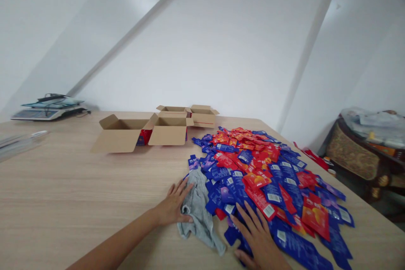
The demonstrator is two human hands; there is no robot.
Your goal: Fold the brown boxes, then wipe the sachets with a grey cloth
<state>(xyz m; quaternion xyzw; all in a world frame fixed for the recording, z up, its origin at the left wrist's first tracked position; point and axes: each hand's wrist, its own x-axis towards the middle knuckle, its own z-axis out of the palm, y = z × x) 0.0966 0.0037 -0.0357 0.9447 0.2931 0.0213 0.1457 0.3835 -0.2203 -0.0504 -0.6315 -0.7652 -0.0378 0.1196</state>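
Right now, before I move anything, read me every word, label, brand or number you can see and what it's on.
Nothing reads clearly enough to quote.
Blue packets: white print and barcodes, too small to read.
Red packets: white print and barcodes, too small or blurred.
Cardboard boxes: no readable text.
Scale: no readable text.

Your left hand (174,206) and right hand (257,236) are bare, with slim, tapering fingers (246,217) and nails too small to make out. Your left forearm (126,236), bare as far as it shows, widens from a narrow wrist (154,217).
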